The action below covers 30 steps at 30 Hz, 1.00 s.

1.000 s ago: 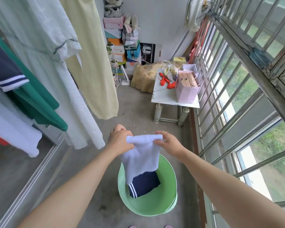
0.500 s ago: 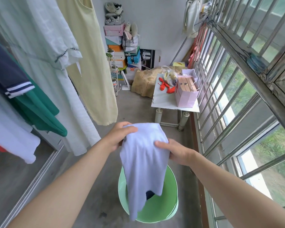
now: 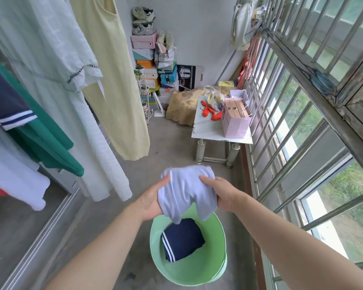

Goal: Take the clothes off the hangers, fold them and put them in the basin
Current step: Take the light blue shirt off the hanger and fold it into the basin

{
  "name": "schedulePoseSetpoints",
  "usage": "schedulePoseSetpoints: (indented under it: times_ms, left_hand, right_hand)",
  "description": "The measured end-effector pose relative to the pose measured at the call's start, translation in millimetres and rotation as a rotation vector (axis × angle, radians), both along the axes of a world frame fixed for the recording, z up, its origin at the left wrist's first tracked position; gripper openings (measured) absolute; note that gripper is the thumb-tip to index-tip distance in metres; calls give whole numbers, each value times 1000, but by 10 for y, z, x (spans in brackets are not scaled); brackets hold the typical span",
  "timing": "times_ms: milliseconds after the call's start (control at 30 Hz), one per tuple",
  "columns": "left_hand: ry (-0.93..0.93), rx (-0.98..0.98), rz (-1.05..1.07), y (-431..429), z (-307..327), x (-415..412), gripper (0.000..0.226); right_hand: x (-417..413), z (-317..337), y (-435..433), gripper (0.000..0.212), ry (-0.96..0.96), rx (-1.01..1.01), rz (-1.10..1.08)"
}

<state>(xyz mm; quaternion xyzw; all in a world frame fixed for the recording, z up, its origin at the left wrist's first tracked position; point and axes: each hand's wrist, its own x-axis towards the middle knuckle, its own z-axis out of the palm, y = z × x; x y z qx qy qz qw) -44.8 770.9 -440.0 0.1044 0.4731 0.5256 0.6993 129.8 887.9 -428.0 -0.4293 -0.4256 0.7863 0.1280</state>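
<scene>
Both hands, left hand [image 3: 153,203] and right hand [image 3: 220,194], grasp a folded pale garment [image 3: 186,190] above a green basin [image 3: 210,271] (a folded navy garment [image 3: 181,240] lies inside).

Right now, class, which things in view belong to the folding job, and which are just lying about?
Job: left hand, right hand, lilac garment, folded navy garment, basin, yellow dress, green top.
Lying about: table, pink bag, shoeboxes, sneakers.
</scene>
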Motion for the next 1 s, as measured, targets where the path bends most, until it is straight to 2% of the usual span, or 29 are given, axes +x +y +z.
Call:
schedulePoseSetpoints:
  times_ms: [100, 167, 333, 433, 533, 667, 767, 867, 1000]
  left_hand:
    - [305, -93, -41, -52, -89, 1, 52]
    - [407, -182, -39, -44, -158, -36, 35]
    - [440, -369, -13, -3, -274, -26, 24]
    - [320, -401, -1, -26, -263, 41, 10]
    - [174, -382, 50, -64, -323, 20, 22]
    - [-27, -226, 200, -79, -392, -8, 37]
    - [-92, -145, 239, -77, -367, -30, 44]
    - [17, -136, 171, -93, -357, -68, 47]
    - [217, -149, 56, -137, -389, -123, 53]
  right_hand:
    - [97, -108, 48, 29, -83, 64, 56]
    - [136, -214, 52, 28, -175, 98, 72]
    - [125, -379, 39, 11, -398, 72, -25]
    - [120, -405, 43, 11, -432, 41, -44]
    - [121, -423, 50, 13, -409, 15, -63]
    - [159, -410, 101, 22, -266, -93, -71]
    - [158, -335, 170, 20, -226, -64, -6]
    - [144, -203, 207, 26, -237, 31, 91]
    - [172, -123, 243, 31, -182, -11, 126]
